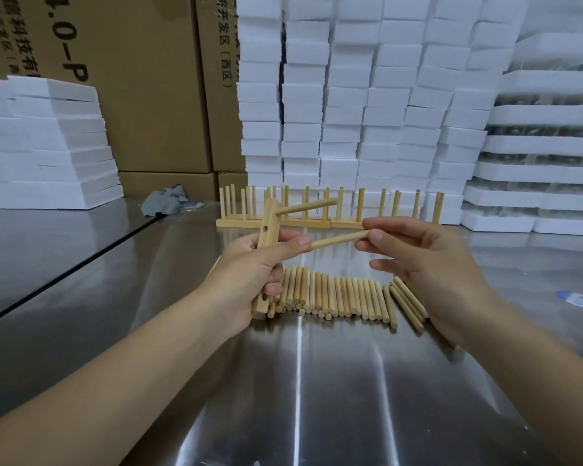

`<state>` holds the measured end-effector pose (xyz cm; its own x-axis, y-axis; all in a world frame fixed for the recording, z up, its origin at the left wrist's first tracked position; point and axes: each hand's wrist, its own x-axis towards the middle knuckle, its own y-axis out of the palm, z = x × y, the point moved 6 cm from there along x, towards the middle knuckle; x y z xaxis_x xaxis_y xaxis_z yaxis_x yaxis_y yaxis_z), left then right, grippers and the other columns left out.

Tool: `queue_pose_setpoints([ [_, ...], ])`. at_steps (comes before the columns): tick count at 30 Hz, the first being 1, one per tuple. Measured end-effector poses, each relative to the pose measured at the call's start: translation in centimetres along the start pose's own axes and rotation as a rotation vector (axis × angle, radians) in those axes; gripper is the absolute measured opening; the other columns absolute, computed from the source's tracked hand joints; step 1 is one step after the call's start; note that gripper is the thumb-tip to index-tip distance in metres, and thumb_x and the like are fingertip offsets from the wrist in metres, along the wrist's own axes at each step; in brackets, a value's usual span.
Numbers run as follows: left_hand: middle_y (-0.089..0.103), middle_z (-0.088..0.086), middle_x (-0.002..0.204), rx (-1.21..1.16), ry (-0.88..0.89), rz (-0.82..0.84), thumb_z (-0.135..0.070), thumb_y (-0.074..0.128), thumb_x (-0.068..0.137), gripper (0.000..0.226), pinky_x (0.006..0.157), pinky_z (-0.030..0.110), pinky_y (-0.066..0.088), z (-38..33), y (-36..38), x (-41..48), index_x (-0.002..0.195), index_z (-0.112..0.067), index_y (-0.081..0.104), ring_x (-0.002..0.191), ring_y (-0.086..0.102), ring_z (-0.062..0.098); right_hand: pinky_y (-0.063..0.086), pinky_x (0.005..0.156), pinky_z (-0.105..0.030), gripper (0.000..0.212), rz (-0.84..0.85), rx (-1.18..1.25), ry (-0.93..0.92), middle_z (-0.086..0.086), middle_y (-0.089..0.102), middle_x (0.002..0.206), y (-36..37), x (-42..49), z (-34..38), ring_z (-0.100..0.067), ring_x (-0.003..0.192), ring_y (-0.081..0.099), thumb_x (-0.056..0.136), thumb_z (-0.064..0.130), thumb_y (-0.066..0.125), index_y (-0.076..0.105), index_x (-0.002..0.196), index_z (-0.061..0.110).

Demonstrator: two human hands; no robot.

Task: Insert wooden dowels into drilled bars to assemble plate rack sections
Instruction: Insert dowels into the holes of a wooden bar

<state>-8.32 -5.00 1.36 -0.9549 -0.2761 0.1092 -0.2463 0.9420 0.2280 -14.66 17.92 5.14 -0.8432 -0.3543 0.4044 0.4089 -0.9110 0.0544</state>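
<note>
My left hand (253, 274) grips a drilled wooden bar (267, 230) held nearly upright above the steel table. One dowel (308, 207) sticks out of the bar near its top, pointing right. An empty hole shows just below it. My right hand (424, 260) pinches a second dowel (339, 239) by its right end; the dowel's left end reaches my left thumb, beside the bar. A row of loose dowels (337, 297) lies on the table under my hands.
Finished rack sections (327, 213) with upright dowels stand behind my hands. White foam blocks (367, 105) are stacked at the back and at the left (44, 146), with cardboard boxes (155, 85) between. A grey rag (164, 203) lies at the back left on the steel table (317, 381).
</note>
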Motion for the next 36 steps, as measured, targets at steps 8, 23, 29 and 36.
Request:
queue_pose_setpoints([
  [8,0.082,0.007,0.099,0.002,-0.023,-0.022,-0.027,0.093,0.076,0.052,0.039,0.018,0.038,0.6,-0.2,0.2,0.117,-0.008,0.067,0.047,0.037,0.005,0.062,0.074,-0.024,0.018,0.157,-0.268,-0.03,0.001,0.081,0.096,1.7,-0.7,-0.3,-0.015,0.089,0.078,0.091,0.025,0.079,0.079,0.109,0.026],
  [23,0.067,0.002,0.08,-0.213,-0.199,0.223,-0.047,0.043,0.113,0.053,0.037,0.021,0.037,1.5,3.0,-0.8,0.112,-0.01,0.081,0.045,0.037,0.007,0.031,0.04,-0.02,0.011,0.169,-0.446,-0.181,0.013,0.054,0.052,3.6,-1.9,0.0,-0.007,0.042,0.037,0.099,0.033,0.07,0.078,0.094,0.039],
  [29,0.058,0.017,0.105,-0.189,-0.219,0.259,-0.054,0.044,0.111,0.05,0.039,0.021,0.038,1.9,3.8,-1.3,0.112,-0.019,0.079,0.047,0.041,0.009,0.037,0.049,-0.024,0.005,0.197,-0.519,-0.19,0.004,0.077,0.082,4.4,-2.6,0.0,-0.004,0.05,0.044,0.097,0.034,0.071,0.076,0.096,0.035],
  [36,0.058,0.01,0.084,-0.129,-0.184,0.232,-0.058,0.043,0.111,0.05,0.04,0.023,0.039,1.6,3.9,-1.7,0.114,-0.019,0.075,0.05,0.044,0.01,0.041,0.049,-0.03,0.008,0.155,-0.709,-0.236,0.015,0.074,0.078,4.6,-3.0,0.1,-0.005,0.051,0.05,0.095,0.045,0.067,0.066,0.09,0.038],
])
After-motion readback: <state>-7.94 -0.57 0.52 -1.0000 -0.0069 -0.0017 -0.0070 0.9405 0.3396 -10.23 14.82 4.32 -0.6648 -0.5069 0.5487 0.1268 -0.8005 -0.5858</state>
